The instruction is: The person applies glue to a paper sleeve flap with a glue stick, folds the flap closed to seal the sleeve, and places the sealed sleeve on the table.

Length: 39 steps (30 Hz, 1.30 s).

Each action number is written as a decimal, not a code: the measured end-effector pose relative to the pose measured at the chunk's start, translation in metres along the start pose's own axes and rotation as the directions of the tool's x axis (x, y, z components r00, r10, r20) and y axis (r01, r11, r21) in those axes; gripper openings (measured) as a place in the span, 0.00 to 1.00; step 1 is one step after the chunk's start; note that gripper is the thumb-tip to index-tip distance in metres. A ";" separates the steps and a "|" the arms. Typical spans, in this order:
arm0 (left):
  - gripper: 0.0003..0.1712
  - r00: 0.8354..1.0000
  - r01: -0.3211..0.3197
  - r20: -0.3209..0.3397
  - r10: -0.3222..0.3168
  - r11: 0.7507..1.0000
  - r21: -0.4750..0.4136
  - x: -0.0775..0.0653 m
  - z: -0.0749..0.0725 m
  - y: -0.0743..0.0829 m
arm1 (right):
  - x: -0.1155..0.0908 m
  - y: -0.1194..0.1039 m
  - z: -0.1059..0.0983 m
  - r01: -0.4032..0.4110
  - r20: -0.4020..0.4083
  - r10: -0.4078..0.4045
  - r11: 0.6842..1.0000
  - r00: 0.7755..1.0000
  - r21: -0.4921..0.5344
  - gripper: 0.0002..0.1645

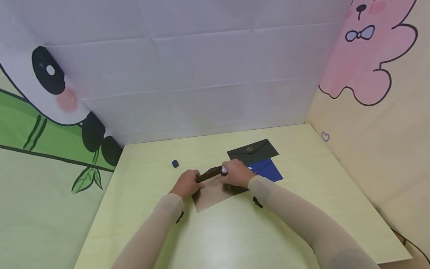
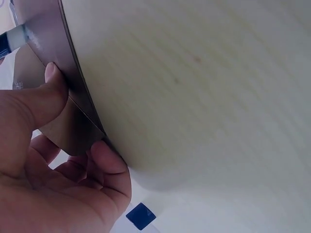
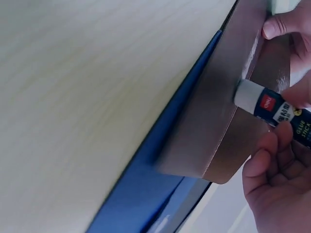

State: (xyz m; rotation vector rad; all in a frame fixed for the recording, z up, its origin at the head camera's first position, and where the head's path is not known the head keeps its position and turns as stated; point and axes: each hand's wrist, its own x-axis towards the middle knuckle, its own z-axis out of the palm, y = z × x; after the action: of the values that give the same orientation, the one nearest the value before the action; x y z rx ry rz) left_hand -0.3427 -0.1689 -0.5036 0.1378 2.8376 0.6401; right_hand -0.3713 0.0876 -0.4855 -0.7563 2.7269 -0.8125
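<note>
A brown envelope [image 1: 211, 196] lies on the table with its flap [image 1: 209, 174] raised. My left hand [image 1: 186, 185] pinches the envelope's left end between thumb and fingers, as the left wrist view also shows. In my right hand [image 1: 237, 173] is a glue stick [image 3: 272, 104] with a dark blue label and white end. That uncapped end rests on the envelope near the flap's crease, where shiny streaks of glue show in the right wrist view. Its small blue cap [image 1: 175, 163] stands on the table beyond my left hand.
To the right, a blue envelope [image 1: 270, 172] lies partly behind my right hand. Beyond it is a black envelope [image 1: 256, 149] with a gold emblem. The pale table [image 1: 215, 239] meets a white cloth wall [image 1: 208, 74] at the back and printed walls at both sides.
</note>
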 end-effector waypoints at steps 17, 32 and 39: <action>0.15 1.000 0.026 0.001 -0.026 1.000 -0.006 0.013 0.004 0.008 | 0.013 -0.008 0.002 0.010 0.023 -0.014 0.985 1.000 0.171 0.10; 0.14 1.000 0.009 -0.001 -0.009 1.000 -0.003 0.014 0.007 0.012 | 0.015 -0.013 0.018 0.058 0.053 -0.057 0.998 0.997 -0.011 0.08; 0.14 1.000 0.026 0.012 -0.026 1.000 -0.006 0.013 0.007 0.011 | 0.011 -0.007 0.010 0.045 0.055 -0.043 0.999 0.998 -0.027 0.10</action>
State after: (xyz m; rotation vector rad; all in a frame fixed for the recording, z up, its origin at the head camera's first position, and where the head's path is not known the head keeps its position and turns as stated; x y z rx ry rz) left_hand -0.3535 -0.1544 -0.5075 0.1028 2.8203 0.6406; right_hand -0.3748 0.0723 -0.4910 -0.8350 2.6877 -0.7521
